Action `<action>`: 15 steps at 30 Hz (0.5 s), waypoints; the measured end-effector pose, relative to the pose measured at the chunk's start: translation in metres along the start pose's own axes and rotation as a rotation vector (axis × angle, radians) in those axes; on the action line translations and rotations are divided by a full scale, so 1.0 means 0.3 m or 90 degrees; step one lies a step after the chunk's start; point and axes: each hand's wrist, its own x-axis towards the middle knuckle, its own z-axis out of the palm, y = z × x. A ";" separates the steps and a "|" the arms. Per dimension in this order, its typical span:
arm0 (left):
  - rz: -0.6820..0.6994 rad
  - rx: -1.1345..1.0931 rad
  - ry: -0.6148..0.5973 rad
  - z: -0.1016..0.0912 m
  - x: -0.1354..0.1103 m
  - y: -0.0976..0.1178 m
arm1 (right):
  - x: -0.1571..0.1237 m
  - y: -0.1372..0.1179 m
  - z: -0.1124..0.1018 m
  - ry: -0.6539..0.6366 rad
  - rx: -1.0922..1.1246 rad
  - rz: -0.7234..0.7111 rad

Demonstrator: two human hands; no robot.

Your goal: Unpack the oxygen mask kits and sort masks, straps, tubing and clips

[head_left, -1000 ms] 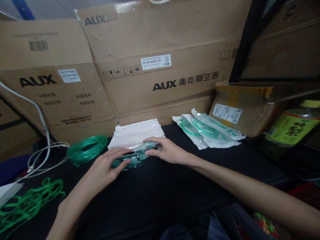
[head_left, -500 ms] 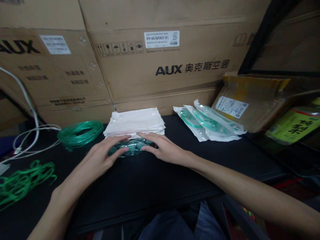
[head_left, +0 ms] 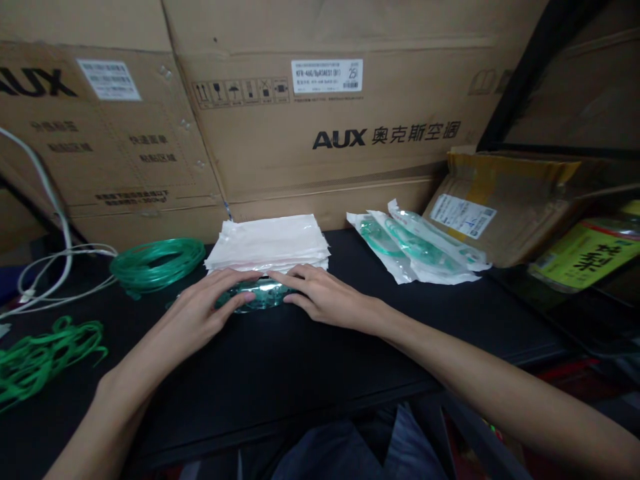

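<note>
A shiny, clear green plastic bundle (head_left: 264, 295) lies low on the black tabletop, its exact kind hard to make out. My left hand (head_left: 213, 303) curves round its left end, thumb on the near side and fingers over the far side. From the right, my right hand (head_left: 323, 297) grips the other end in the same way. The fingers cover both ends of the bundle. Just behind my fingertips sits a stack of flat white pouches (head_left: 267, 241).
Left of the hands lie a coil of green tubing (head_left: 157, 263), tangled green cords (head_left: 47, 363) and a white cable (head_left: 60, 213). Sealed pouches with green contents (head_left: 415, 243) lie at right, before an open carton (head_left: 500, 200). A yellow-labelled bottle (head_left: 590, 253) and large AUX cartons (head_left: 390, 173) border the table.
My right hand's fingers have shifted slightly left and bent more over the plastic bundle. The bundle looks a little flatter and its shine has changed. My left hand has barely moved.
</note>
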 end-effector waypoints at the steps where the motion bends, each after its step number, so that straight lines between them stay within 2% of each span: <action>1: -0.001 0.001 -0.001 0.000 0.001 0.001 | 0.001 0.000 0.001 0.001 0.003 0.002; 8: 0.014 0.021 -0.011 0.004 0.002 -0.004 | -0.004 0.009 0.015 0.005 0.077 0.018; 15: 0.057 0.033 0.031 0.020 0.022 0.000 | -0.011 0.004 0.008 0.013 0.035 0.051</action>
